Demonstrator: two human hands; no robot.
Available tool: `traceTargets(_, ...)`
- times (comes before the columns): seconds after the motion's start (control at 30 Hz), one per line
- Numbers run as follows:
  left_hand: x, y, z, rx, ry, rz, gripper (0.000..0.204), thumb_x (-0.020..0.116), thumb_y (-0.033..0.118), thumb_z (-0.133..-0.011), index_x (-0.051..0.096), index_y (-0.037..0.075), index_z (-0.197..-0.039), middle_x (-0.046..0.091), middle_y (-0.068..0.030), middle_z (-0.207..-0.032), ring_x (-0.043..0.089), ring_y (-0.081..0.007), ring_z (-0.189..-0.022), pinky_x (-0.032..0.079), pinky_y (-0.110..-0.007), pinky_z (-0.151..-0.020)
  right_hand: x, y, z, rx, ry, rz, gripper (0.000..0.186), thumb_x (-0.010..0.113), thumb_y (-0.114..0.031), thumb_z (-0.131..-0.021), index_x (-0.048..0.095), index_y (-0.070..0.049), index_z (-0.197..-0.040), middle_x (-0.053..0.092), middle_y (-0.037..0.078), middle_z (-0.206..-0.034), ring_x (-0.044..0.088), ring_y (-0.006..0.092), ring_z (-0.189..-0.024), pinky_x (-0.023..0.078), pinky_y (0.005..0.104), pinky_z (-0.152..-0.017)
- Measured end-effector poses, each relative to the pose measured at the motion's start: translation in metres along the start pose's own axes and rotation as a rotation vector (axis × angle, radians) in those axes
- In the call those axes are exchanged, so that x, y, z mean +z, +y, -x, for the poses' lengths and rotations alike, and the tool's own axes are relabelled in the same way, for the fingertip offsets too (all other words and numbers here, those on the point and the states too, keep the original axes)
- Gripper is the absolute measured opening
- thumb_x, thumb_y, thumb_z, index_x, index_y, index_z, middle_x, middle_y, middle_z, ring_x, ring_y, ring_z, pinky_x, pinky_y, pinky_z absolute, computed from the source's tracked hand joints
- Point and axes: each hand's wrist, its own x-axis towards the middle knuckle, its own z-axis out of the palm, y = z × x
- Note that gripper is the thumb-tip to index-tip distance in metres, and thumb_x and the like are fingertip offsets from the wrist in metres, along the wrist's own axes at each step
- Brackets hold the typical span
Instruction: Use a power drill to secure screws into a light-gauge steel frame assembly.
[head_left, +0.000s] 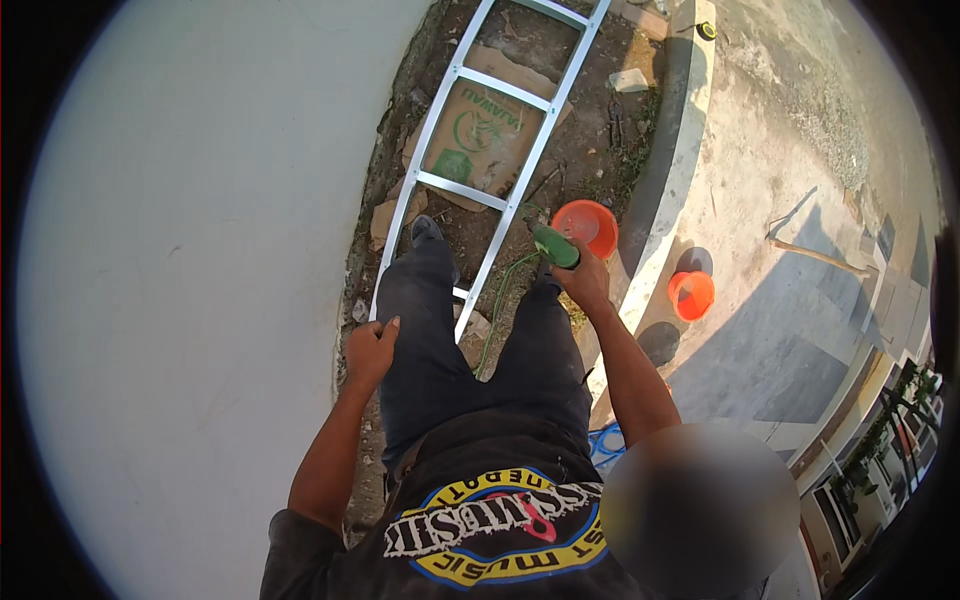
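My right hand (pixel 585 277) grips a green power tool (pixel 555 246) with a dark front end, held low in front of my right leg. Its exact kind is hard to make out. Beside the tool is a large orange bucket (pixel 598 222). My left hand (pixel 371 350) is closed next to my left thigh, near the lower end of a ladder rail; whatever is in its fingers, if anything, is hidden. A silver metal ladder (pixel 461 189) stretches away ahead of me, its lower part around my left leg. A thin green cord (pixel 492 325) runs between my legs.
A pale wall (pixel 200 280) rises along my left. Flattened brown cardboard (pixel 480 140) lies on dirt under the ladder. On the right, past a low concrete curb (pixel 672 160), are a smaller orange bucket (pixel 691 296), a long-handled tool (pixel 820 257) and a blue hose (pixel 604 441).
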Motion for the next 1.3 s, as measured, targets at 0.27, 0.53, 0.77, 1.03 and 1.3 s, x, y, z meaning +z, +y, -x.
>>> traceTargets(0.27,0.059,-0.002,-0.118,0.029,-0.241,0.062,0.056,0.069,0.037,-0.093,0.044,0.000,-0.059,0.040,-0.0114,-0.051,0.040,-0.0206,-0.047,0.032,-0.043,-0.050,0.097,0.026,-0.053,0.130,0.001,-0.018,0.063,0.081,-0.026,-0.072,0.060,-0.012,-0.130,0.070,0.021,-0.114,0.067,0.0389,-0.108,0.053,0.0453,-0.090)
traceTargets(0.53,0.234,-0.031,-0.227,0.066,-0.279,0.378,0.053,0.069,0.030,-0.095,0.045,0.000,-0.059,0.039,-0.0086,-0.050,0.034,-0.0137,-0.047,0.029,-0.041,-0.047,0.210,0.098,-0.121,0.020,0.076,0.021,0.063,0.080,-0.021,-0.072,0.057,-0.010,-0.130,0.067,0.021,-0.117,0.067,0.0414,-0.102,0.055,0.0491,-0.084)
traceTargets(0.77,0.325,-0.023,-0.234,-0.134,-0.443,0.503,0.052,0.069,0.034,-0.094,0.051,-0.004,-0.063,0.043,-0.0081,-0.052,0.036,-0.0135,-0.052,0.033,-0.042,-0.052,0.241,0.121,-0.132,-0.044,0.050,0.066,0.065,0.082,-0.019,-0.071,0.057,-0.011,-0.131,0.066,0.020,-0.111,0.067,0.0419,-0.097,0.056,0.0489,-0.081)
traceTargets(1.03,0.340,-0.017,-0.248,-0.164,-0.515,0.533,0.050,0.069,0.034,-0.094,0.052,0.000,-0.062,0.043,-0.0039,-0.051,0.037,-0.0120,-0.050,0.032,-0.039,-0.050,0.245,0.139,-0.138,-0.094,0.050,0.083,0.065,0.082,-0.020,-0.072,0.057,-0.011,-0.131,0.066,0.020,-0.112,0.067,0.0407,-0.099,0.056,0.0488,-0.080)
traceTargets(1.3,0.341,-0.018,-0.252,-0.215,-0.481,0.599,0.052,0.070,0.034,-0.093,0.050,0.000,-0.059,0.042,-0.0049,-0.049,0.035,-0.0133,-0.048,0.032,-0.040,-0.049,0.245,0.135,-0.141,-0.088,-0.005,0.090,0.068,0.082,-0.020,-0.072,0.055,-0.011,-0.133,0.067,0.020,-0.112,0.067,0.0413,-0.099,0.056,0.0500,-0.081)
